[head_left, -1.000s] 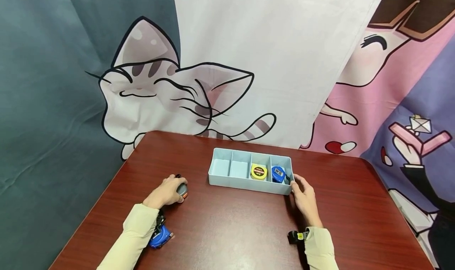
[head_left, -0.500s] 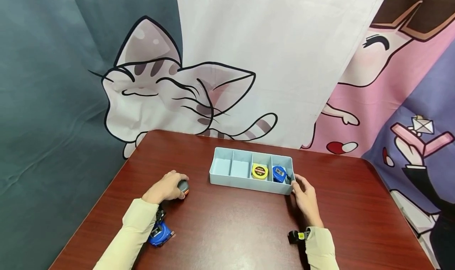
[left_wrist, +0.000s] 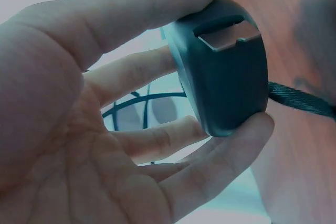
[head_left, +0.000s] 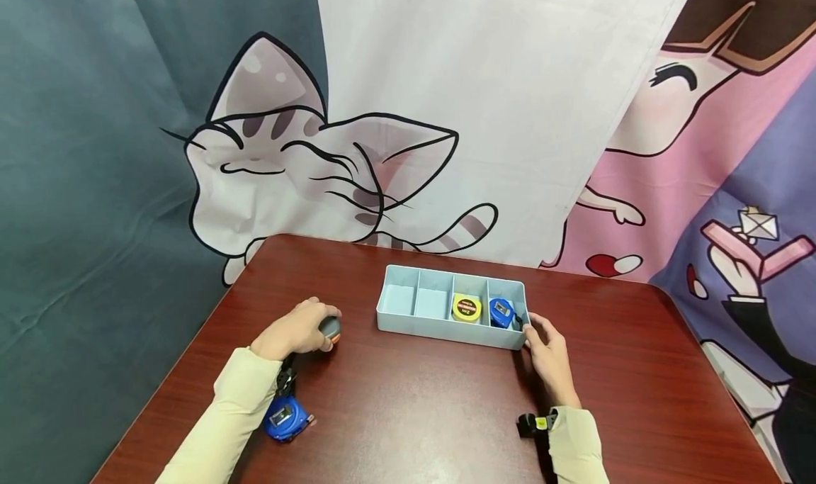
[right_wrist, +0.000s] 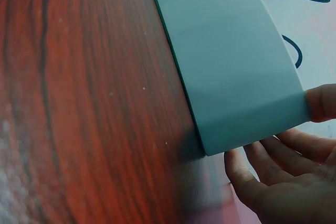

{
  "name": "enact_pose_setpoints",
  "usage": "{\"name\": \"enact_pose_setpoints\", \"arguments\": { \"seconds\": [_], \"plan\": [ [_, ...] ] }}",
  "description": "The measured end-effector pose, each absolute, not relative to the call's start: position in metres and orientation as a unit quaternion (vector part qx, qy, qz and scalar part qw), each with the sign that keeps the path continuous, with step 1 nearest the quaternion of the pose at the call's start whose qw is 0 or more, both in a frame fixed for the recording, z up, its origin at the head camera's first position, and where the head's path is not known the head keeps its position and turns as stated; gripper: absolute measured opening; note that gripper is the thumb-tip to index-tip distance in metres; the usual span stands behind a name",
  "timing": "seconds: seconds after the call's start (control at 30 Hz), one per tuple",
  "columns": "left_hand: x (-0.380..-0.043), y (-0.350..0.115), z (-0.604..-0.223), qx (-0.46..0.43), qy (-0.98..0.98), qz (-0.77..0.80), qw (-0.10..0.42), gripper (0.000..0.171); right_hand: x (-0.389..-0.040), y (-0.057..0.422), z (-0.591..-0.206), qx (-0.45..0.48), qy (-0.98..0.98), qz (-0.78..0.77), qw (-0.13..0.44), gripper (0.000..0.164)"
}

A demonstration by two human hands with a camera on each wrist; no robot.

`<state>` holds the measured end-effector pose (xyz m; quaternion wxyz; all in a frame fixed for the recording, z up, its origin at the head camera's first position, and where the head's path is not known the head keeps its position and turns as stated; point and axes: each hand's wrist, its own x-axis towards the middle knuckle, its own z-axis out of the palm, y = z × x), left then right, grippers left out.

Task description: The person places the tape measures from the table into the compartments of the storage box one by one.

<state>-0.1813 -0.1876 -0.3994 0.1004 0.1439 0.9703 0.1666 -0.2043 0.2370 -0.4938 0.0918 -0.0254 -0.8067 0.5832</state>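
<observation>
My left hand (head_left: 298,329) holds a grey tape measure (head_left: 330,326) with an orange edge, over the left side of the table. In the left wrist view, thumb and fingers pinch this tape measure (left_wrist: 226,72); its metal end hook and dark cord show. My right hand (head_left: 548,353) grips the right end of a pale blue divided box (head_left: 446,330), thumb at the front corner and fingers along the end wall (right_wrist: 236,66). A yellow tape measure (head_left: 467,308) lies in the third compartment from the left, a blue tape measure (head_left: 501,313) in the rightmost one.
Another blue tape measure (head_left: 285,419) lies on the brown wooden table (head_left: 408,413), beside the left forearm. Cartoon-printed cloth (head_left: 510,80) hangs behind the table's back edge. A black wrist camera (head_left: 528,425) sits at the right wrist.
My left hand has shifted slightly up in the head view with the grey tape measure. More of the loose blue tape measure shows beside the sleeve. The right hand stays at the box.
</observation>
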Motion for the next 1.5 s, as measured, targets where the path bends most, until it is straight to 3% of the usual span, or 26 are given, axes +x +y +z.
{"name": "enact_pose_setpoints", "arguments": {
  "seconds": [0.67,1.5],
  "plan": [
    [-0.176,-0.168,-0.364,0.182,0.963,0.170,0.100,0.047,-0.207,0.235,-0.495,-0.012,-0.796,0.599,0.092,0.036],
    [-0.203,-0.131,-0.343,0.226,0.960,0.137,0.093,0.047,-0.204,0.237,-0.495,-0.042,-0.799,0.595,0.075,0.039]
  ]
}}
